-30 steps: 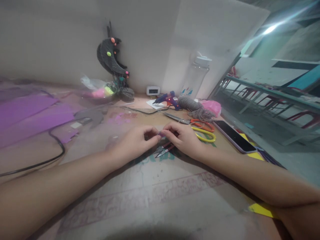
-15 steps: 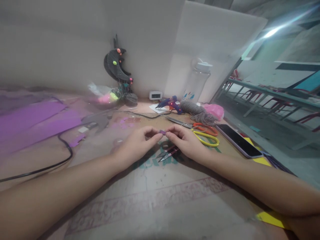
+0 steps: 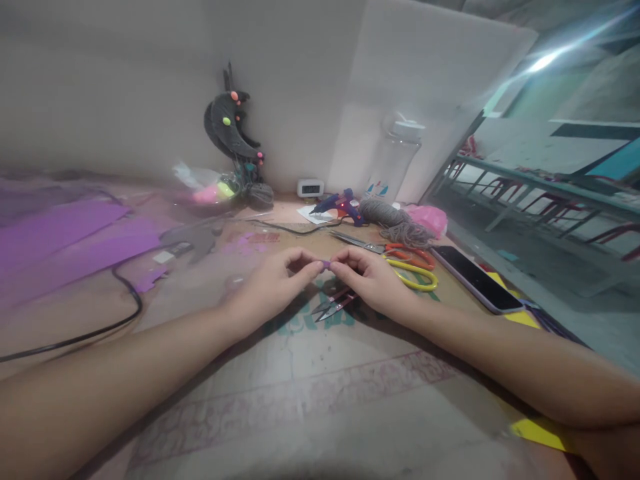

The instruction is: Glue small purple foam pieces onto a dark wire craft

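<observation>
Both hands meet over the middle of the table, fingertips pinched together on one tiny purple piece (image 3: pixel 326 265). My left hand (image 3: pixel 273 287) grips its left end and my right hand (image 3: pixel 371 279) grips its right end. The piece is too small to tell what it is. Just below the hands, a small pair of thread snips (image 3: pixel 333 304) lies on the table, partly under my right hand.
Right of my hands lie yellow-handled scissors (image 3: pixel 413 277), orange-handled scissors (image 3: pixel 385 251) and a phone (image 3: pixel 475 279). Behind are a glue gun (image 3: pixel 339 203), grey yarn (image 3: pixel 395 223), a water bottle (image 3: pixel 395 160) and a small clock (image 3: pixel 310 189). Purple sheets (image 3: pixel 65 237) and a black cable (image 3: pixel 120 300) lie left.
The hands have lifted a little off the snips and stay pinched on the purple piece. The view has shifted slightly.
</observation>
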Tool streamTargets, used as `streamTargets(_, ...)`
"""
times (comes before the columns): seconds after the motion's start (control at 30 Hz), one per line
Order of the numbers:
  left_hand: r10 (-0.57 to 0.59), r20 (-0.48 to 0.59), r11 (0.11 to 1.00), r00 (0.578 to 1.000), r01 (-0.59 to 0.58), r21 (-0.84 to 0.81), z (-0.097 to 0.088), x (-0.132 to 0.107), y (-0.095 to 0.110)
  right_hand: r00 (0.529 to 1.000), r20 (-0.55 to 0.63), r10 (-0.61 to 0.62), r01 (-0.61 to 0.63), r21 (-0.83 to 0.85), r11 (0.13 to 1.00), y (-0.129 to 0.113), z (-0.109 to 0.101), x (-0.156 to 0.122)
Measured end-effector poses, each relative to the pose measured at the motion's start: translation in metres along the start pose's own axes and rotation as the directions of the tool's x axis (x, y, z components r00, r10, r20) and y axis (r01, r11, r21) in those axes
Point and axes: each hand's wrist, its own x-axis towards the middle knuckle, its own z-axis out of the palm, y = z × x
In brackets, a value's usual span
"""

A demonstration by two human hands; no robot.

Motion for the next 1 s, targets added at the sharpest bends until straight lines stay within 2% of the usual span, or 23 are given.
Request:
streamTargets(0.23, -0.061, -0.005, 0.996, 0.998, 0.061, -0.064, 0.0004, 0.0023, -0.0011, 0.999, 0.019, 0.031, -0.029, -0.053, 0.998, 0.0008, 0.0009, -0.0002)
streamTargets(0.53, -0.063, 0.004, 0.994, 0.998, 0.063, -0.094, 0.002, 0.0037, -0.0039, 1.0, 0.026, 0.009, -0.01, 0.013, 1.0, -0.0044, 0.0005, -0.0013)
streamTargets(0.77, -0.07, 0.02, 0.992, 0.997, 0.072, -0.102, 0.0023, 0.0018, -0.0021, 0.997, 0.035, 0.068, -0.07, 0.076, 0.995, -0.0024, 0.0022, -0.0017)
streamTargets(1.0, -0.049, 0.036, 0.992, 0.998, 0.053, -0.11, 0.0029, 0.0019, -0.0041, 0.999, -0.018, -0.042, 0.039, -0.118, 0.992, -0.0003, 0.0019, -0.0006)
